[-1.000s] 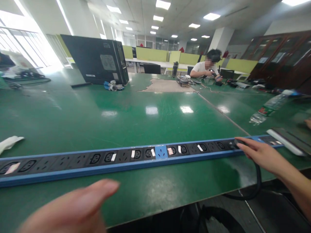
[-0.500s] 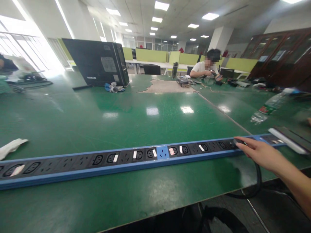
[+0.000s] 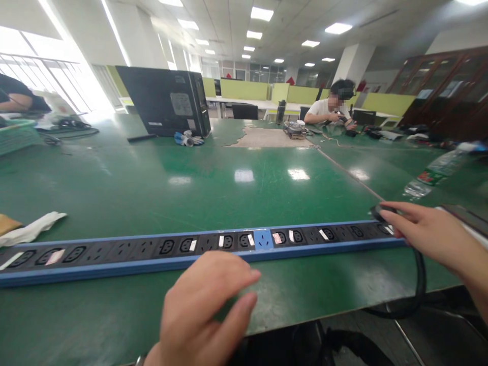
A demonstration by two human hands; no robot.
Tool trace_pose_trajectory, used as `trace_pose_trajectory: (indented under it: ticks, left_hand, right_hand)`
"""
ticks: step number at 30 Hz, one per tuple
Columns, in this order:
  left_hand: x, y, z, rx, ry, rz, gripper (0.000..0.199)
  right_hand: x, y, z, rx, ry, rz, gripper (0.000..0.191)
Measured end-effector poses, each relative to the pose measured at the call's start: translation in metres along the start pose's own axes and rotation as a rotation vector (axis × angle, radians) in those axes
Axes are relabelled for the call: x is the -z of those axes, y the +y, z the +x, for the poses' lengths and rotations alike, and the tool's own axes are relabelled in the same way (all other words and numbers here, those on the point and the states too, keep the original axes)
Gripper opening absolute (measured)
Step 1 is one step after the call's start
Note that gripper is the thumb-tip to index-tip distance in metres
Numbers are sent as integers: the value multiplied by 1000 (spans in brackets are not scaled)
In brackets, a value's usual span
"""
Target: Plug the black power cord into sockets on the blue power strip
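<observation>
A long blue power strip (image 3: 263, 239) with black socket sections and small paper labels runs across the green table. My right hand (image 3: 425, 226) grips a black plug (image 3: 377, 211) just above the strip's right-hand part, apart from the sockets as far as I can see. A thick black cable (image 3: 420, 277) loops down from that hand past the table edge. In front of the strip's middle, my left hand (image 3: 208, 305) is raised with thumb and forefinger apart and nothing between them. Its other fingers curl out of sight.
Beyond the strip stand a black computer case (image 3: 160, 101) and blue-grey gloves (image 3: 188, 139). A plastic bottle (image 3: 434, 173) lies at right, near a flat dark device (image 3: 467, 218). White tissue (image 3: 36, 229) lies at left. One person (image 3: 328, 109) sits across the table; another's arm shows far left.
My left hand has come into view from below. My right hand has lifted the plug up off the strip's sockets. The view has shifted slightly left.
</observation>
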State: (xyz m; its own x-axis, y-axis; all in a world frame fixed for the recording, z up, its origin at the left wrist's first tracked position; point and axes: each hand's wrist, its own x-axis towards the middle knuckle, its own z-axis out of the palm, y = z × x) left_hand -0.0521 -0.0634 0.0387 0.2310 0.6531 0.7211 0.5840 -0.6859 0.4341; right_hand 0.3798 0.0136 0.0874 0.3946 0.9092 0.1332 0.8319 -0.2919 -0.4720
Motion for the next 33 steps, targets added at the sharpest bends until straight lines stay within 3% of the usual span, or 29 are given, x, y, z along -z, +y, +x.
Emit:
trace_pose_trajectory:
  ticks: [3,7,9,12,14,16,21,24,26,33]
  left_hand:
    - [-17,-10,21,19,-15,37,21]
    - [-36,-6,15,18,-73,140,54]
    - [-43,-1,8,-7,-92,146,56]
    - [-42,-4,3,-6,-37,186,49]
    - [-31,-16,5,41,-18,245,46]
    - [-14,-33,10,130,-16,294,46]
    - [21,-73,16,267,-33,301,50]
    - [23,-84,11,218,-115,222,42]
    - [21,-86,8,186,-170,195,35]
    - [18,-86,13,156,-299,243,44]
  right_hand:
    - [-6,-64,-33,175,-262,201,48]
    - [-43,-148,-93,419,-441,234,36]
    - [-63,-176,-118,507,-519,235,30]
    - [-81,-195,-138,561,-606,319,40]
    - [-87,-194,-135,547,-606,428,48]
    - [-93,-184,-120,507,-522,498,52]
    - [-121,-133,-74,426,-65,301,42]
    - [-143,-106,-61,548,237,182,33]
    - [-154,-96,-61,663,366,126,27]
    - [-159,-97,-69,732,389,27,19]
